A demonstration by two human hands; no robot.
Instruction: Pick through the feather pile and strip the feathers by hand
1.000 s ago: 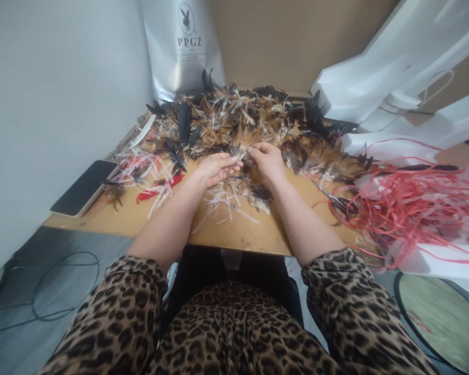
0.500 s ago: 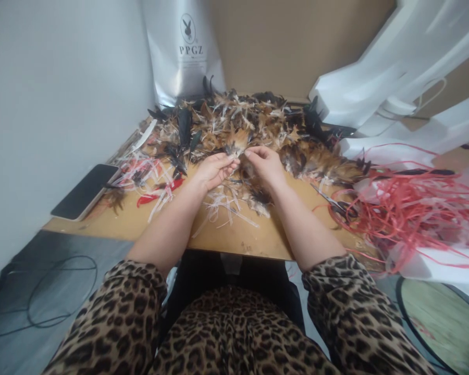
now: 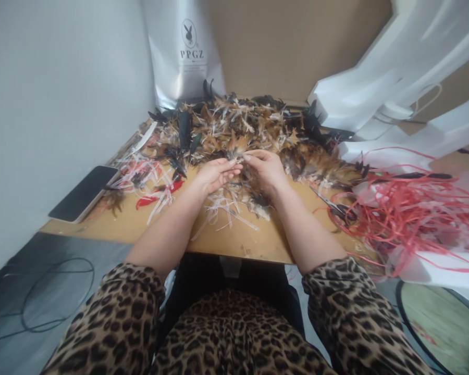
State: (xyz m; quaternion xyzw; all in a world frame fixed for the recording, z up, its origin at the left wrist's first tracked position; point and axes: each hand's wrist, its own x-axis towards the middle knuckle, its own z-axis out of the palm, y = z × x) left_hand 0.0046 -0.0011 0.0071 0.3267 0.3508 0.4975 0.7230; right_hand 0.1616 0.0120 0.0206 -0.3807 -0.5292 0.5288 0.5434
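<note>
My left hand [image 3: 218,174] pinches the base of a small bunch of brown feathers [image 3: 237,145] between thumb and fingers. From the other side, my right hand [image 3: 264,165] closes its thumb and index finger at the same quill end, its fingertips almost touching the left ones. Whatever fine strand or quill lies between the right fingertips is too small to make out. Just beyond both hands spreads a heap of brown and black feathers [image 3: 219,117]. Below them, pale strips of ribbon [image 3: 222,205] lie on the wooden table [image 3: 238,247].
A phone [image 3: 84,194] lies at the table's left edge. Red and white ribbon scraps [image 3: 138,174] sit beside it. Scissors [image 3: 332,204] rest at the right, by a tangle of red strings [image 3: 406,208]. A silver bag [image 3: 187,73] stands at the back.
My right hand has moved slightly left and its fingertips now meet the feather bunch at its base, beside the left fingertips. The bunch has dipped a little lower.
</note>
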